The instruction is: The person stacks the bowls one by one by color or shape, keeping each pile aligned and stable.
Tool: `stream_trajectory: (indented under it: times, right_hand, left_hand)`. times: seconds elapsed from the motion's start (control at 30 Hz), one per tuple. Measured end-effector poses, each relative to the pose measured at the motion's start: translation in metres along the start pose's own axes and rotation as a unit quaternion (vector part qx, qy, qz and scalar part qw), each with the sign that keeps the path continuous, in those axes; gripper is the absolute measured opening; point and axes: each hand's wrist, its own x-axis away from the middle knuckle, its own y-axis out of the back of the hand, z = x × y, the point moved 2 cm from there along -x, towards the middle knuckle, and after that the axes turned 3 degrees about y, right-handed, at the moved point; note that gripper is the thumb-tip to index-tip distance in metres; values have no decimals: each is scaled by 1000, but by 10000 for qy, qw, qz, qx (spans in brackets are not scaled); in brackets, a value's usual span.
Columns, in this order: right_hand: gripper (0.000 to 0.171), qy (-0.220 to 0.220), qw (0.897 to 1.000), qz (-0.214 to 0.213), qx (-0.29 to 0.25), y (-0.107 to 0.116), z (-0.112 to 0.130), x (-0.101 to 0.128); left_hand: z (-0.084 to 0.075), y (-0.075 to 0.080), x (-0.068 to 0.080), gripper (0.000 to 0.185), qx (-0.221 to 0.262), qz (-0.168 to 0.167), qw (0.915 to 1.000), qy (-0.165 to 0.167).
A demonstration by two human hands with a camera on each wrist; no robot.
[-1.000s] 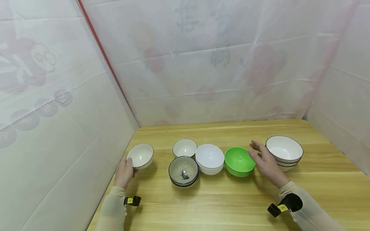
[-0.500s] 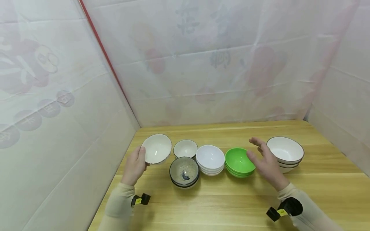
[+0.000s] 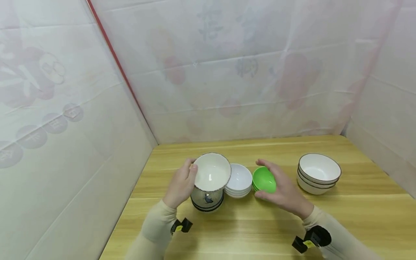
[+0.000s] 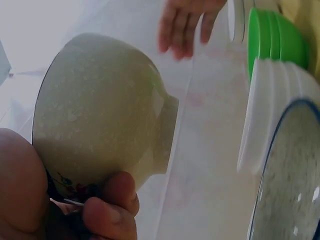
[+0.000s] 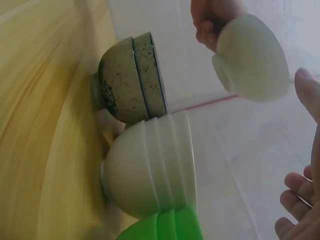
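My left hand (image 3: 181,184) grips a white bowl (image 3: 212,172) with a thin dark rim by its left side, thumb at the rim and fingertips underneath. In the left wrist view the bowl's outside (image 4: 100,115) is cream with a small flower pattern. It hangs in the air above a stack of speckled grey bowls (image 3: 208,203), partly covering them and the stack of plain white bowls (image 3: 241,177). My right hand (image 3: 282,187) hovers over the stack of green bowls (image 3: 262,179), thumb and fingers spread, holding nothing.
A stack of larger white bowls (image 3: 320,168) with dark rims stands at the right of the wooden table (image 3: 253,231). Printed white cloth walls (image 3: 208,90) enclose the table at the back and both sides.
My left hand has carried the white bowl from the left side rightward to above the grey bowls, hiding the small bowl behind them. My right hand has shifted left over the green bowls.
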Motion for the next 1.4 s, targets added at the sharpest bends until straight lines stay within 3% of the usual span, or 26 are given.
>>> stream_trajectory:
  times: [0.27,0.5,0.7,0.83,0.93,1.03,1.17,1.4]
  right_hand:
    - [111,683,9946,758,164,-9,8,-17]
    - [120,1440,9864,732,292,-17,12,-18]
    - [121,1634,9834,671,403,-19,15,-8]
    - [123,1832,9801,679,346,-19,14,-1]
    - [123,2066,9757,673,278,-20,11,3]
    - [125,2181,9731,691,280,-22,9,8]
    - [126,2216,9713,807,311,-26,6,14]
    - [125,2312,9672,964,420,-32,1,23]
  left_hand:
    - [-14,-35,-5,32,-272,510,9978,-311]
    - [-21,-52,-1,28,-662,776,9933,-551]
    - [-22,-60,9,32,-702,944,9895,-834]
    - [-21,-62,18,38,-684,1241,9848,-1008]
    - [-18,-64,24,63,-770,1644,9733,-1408]
    - [-16,-66,28,97,-1147,1835,9544,-2057]
    - [-11,-69,31,108,-2002,1472,9306,-2689]
    - [-2,-79,36,106,-2842,924,9077,-2945]
